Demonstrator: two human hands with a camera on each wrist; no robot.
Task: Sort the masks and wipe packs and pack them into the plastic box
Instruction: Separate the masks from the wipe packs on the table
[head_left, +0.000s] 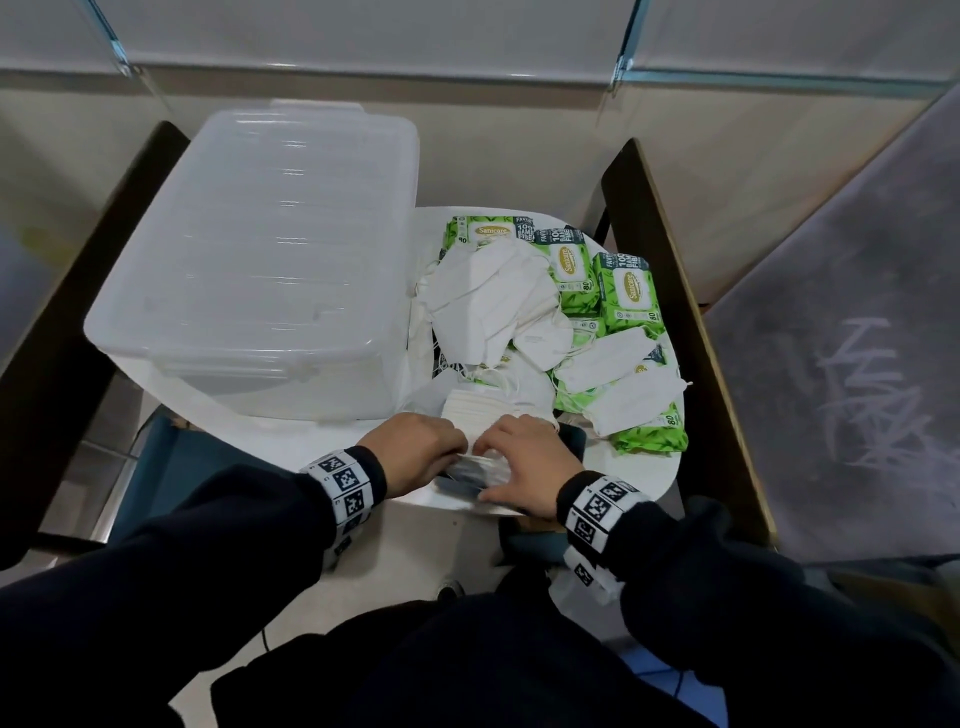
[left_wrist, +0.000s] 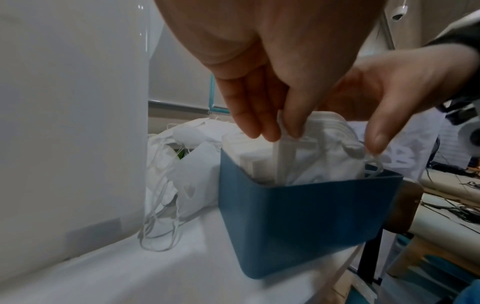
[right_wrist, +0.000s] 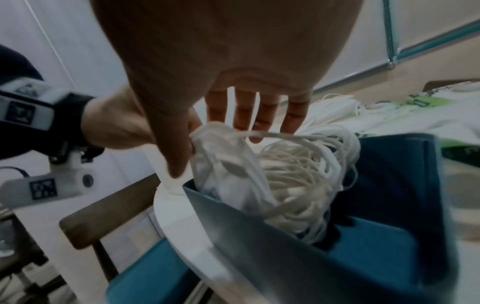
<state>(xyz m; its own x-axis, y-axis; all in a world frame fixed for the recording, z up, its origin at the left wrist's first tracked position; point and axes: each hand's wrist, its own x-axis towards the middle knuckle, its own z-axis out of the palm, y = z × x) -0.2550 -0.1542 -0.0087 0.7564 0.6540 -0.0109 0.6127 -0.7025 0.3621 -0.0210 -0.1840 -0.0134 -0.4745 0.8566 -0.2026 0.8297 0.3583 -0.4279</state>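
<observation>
Masks (head_left: 488, 301) are the white folded kind with thin elastic ear loops, mostly dumped in a loose pile on the white bench (head_left: 644, 467), right beside the plastic box (head_left: 260, 270). I can't give an honest count since they overlap, but it's well over five. A neat stack of them (head_left: 475, 408) sits just in front of the pile, near the box's front corner.

Wipe packs (head_left: 628, 291) are green with a leaf print and an oval label. Three lie in a row on the far side of the mask pile from the box, and at least two more are half buried under masks nearer the front, so five or so showing.

One plastic box, clear and frosted, lid on, taking up the whole side of the bench beside the pile. One small blue bin (left_wrist: 298, 222) stands in front of the box at the bench edge, stuffed with upright masks (left_wrist: 332, 156), loops tangled on top.

Both hands are over the bin. The left hand (left_wrist: 262, 86) has fingers pointing down, pinching the top edge of a mask in there. The right hand (right_wrist: 207, 82) has fingers spread fairly straight, thumb pressed against the bundle of loops (right_wrist: 298, 164), not really gripping it.
</observation>
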